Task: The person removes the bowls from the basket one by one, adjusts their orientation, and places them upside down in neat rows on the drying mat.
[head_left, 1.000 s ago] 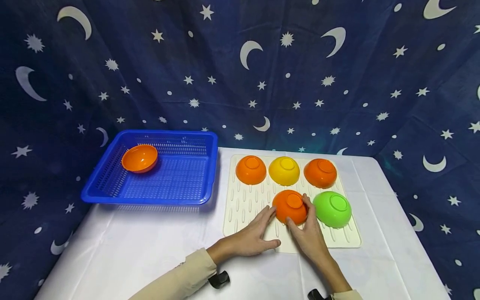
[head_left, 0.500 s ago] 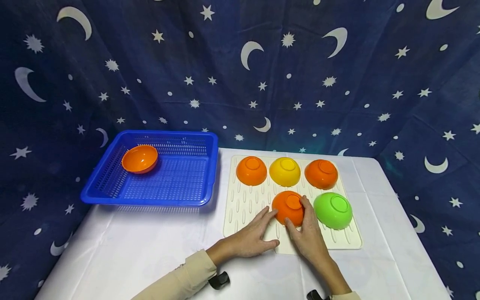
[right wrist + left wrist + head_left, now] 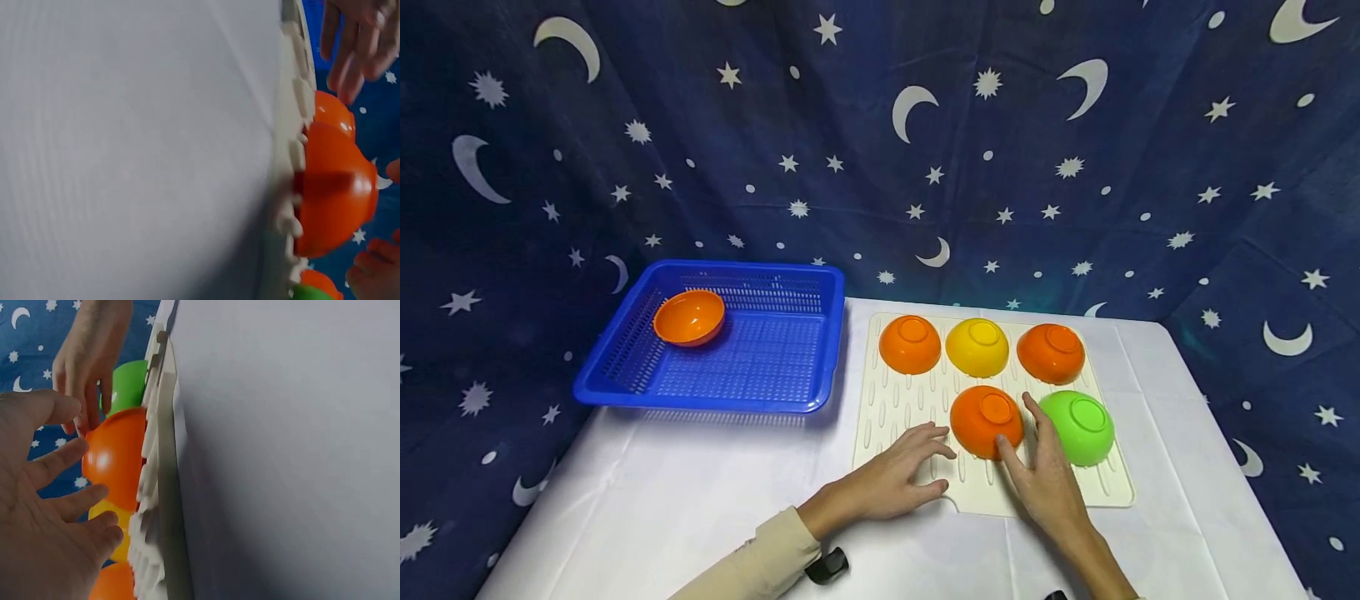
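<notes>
An orange bowl [image 3: 979, 425] sits upside down in the front row of a cream ridged drying mat [image 3: 898, 412]. To its left is my left hand [image 3: 891, 477], fingers spread and apart from the bowl, holding nothing. My right hand [image 3: 1051, 487] is at the bowl's right side, its thumb overlapping the lower edge in the head view and its index finger lifted off. Right beside that hand lies an upturned green bowl [image 3: 1081, 429]. Behind them, another orange bowl [image 3: 910, 346], a yellow bowl [image 3: 976, 350] and a darker orange bowl [image 3: 1049, 356] form an upturned row.
A blue plastic basket [image 3: 775, 404] stands at the back left, with one orange bowl [image 3: 689, 318] lying mouth up inside. White cloth [image 3: 685, 492] covers the table. A dark blue curtain [image 3: 850, 125] with moons and stars hangs behind.
Both hands have drawn away from the front orange bowl, the left hand to the left and the right hand to the right. The bowl stays upside down on the mat.
</notes>
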{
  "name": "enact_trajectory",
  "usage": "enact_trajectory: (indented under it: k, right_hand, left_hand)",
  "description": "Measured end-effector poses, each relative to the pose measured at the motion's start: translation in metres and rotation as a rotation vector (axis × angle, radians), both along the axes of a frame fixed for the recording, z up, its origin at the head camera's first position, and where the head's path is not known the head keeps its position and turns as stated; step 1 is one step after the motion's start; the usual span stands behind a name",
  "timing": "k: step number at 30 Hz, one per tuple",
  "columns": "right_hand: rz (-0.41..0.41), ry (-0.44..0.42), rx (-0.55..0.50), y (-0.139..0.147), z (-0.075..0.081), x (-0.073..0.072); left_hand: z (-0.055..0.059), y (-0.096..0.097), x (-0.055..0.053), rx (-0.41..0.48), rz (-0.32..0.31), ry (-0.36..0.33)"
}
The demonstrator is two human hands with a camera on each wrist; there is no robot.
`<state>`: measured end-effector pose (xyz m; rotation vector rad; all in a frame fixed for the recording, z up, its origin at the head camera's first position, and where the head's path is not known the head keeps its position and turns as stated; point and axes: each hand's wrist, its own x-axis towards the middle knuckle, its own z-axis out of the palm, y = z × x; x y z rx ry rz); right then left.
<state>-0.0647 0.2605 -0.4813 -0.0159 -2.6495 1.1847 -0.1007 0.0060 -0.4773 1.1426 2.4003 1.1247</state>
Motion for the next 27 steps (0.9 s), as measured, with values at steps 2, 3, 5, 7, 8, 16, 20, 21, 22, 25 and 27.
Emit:
enact_trajectory:
  k: [2,3,5,7,8,16,20,21,22,25,27]
  right_hand:
    - [0.007,0.005,0.006,0.007,0.006,0.003]
    - [0.009,0.007,0.016,0.010,0.009,0.004]
    - [0.004,0.021,0.054,0.017,0.014,0.008]
    - [0.000,0.062,0.101,0.024,0.017,0.012]
    - [0.011,0.107,0.125,0.029,0.017,0.014]
    - [0.013,0.384,0.180,0.079,0.024,0.027]
    - [-0.134,0.314,0.176,0.105,0.028,0.036]
    - [-0.165,0.289,0.178,0.110,0.027,0.038]
    - [-0.187,0.266,0.175,0.114,0.026,0.040]
    - [-0.237,0.197,0.174,0.125,0.020,0.047]
    - [-0.258,0.147,0.171,0.129,0.016,0.052]
  left_hand:
    - [0.002,-0.005,0.002,-0.003,-0.001,0.068]
    - [0.004,-0.008,0.004,-0.004,-0.001,0.105]
    - [0.007,-0.014,0.006,-0.013,0.010,0.178]
    - [0.011,-0.020,0.009,-0.001,0.033,0.226]
    - [0.013,-0.024,0.010,0.015,0.045,0.246]
    - [0.019,-0.063,0.010,0.253,0.103,0.382]
    - [0.019,-0.079,0.013,0.271,0.107,0.393]
    - [0.019,-0.083,0.014,0.267,0.110,0.391]
    - [0.018,-0.086,0.015,0.258,0.113,0.390]
    - [0.017,-0.094,0.019,0.240,0.127,0.392]
    - [0.018,-0.100,0.020,0.232,0.130,0.395]
